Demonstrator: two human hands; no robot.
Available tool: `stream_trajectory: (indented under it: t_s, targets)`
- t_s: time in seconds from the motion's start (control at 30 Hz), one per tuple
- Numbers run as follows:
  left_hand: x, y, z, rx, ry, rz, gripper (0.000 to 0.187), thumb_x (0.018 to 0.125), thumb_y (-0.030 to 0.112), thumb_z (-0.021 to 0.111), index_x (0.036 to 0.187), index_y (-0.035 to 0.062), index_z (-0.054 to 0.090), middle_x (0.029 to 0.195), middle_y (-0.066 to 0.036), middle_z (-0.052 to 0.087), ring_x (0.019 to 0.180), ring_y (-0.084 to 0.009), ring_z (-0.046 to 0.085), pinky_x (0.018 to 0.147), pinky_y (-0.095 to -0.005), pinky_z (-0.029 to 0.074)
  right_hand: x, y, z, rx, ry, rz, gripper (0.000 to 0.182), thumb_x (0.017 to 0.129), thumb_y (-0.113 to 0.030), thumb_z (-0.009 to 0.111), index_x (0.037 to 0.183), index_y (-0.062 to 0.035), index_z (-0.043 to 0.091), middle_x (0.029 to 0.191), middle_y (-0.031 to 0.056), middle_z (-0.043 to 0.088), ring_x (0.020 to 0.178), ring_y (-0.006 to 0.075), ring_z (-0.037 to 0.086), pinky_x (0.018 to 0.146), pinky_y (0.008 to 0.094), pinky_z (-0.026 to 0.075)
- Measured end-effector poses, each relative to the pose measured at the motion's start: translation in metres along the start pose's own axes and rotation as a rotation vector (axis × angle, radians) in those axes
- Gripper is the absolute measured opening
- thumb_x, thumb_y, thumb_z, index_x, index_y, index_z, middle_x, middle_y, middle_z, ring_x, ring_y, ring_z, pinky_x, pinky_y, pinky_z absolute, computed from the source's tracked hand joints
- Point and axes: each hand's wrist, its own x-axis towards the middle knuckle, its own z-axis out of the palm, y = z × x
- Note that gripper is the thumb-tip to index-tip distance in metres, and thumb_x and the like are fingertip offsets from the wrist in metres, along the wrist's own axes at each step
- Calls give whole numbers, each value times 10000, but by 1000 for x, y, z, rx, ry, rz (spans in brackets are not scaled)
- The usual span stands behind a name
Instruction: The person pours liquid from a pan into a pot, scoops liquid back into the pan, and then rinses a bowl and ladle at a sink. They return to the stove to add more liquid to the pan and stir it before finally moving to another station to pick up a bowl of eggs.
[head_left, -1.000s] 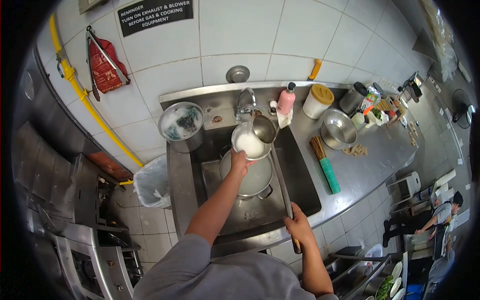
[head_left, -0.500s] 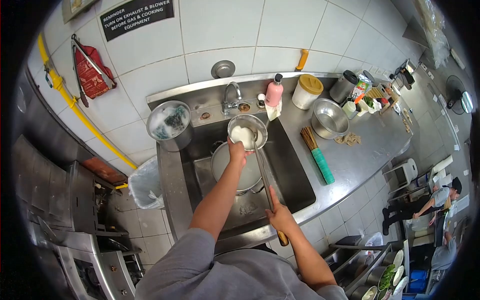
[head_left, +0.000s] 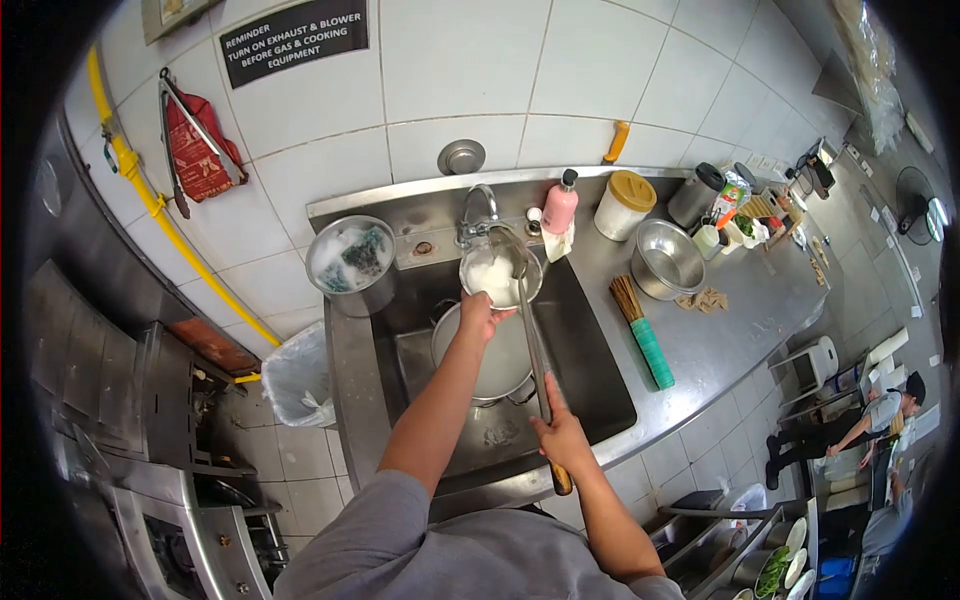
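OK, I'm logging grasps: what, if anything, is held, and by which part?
The left grip holds the bowl by its near side; the right grip holds the ladle by its handle, near the wooden end.

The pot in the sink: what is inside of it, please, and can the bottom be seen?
Inside the pot is a cloudy whitish liquid. The bottom cannot be seen through it. The left hand and the bowl cover part of the far side.
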Motion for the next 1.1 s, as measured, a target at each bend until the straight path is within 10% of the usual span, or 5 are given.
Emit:
stream_trajectory:
  t_s: [0.2,0.37,1.1]
  targets:
    - [2,2,-9,-5,-44,49,629,746,-19,373,1351,139,316,1262,-182,505,951,-415,640,636,-533,608,2,-13,-20,-279,52,-53,814,885,-78,609,1541,-283,173,732,162,653,524,220,596,597,353,506]
    - [9,11,-3,9,-8,46,638,746,-22,374,1361,133,305,1258,-201,503,967,-419,635,653,-542,608,18,-36,-28,-499,144,-128,812,870,-144,609,1532,-265,156,935,267,662,878,437,642,825,499,501]
    - [12,-10,-6,1,7,13,632,740,-24,390,1358,102,347,1236,-197,537,980,-409,634,704,-534,597,8,1,-22,-250,49,-15,799,871,-143,615,1532,-227,173,1009,309,640,983,460,611,852,485,473]
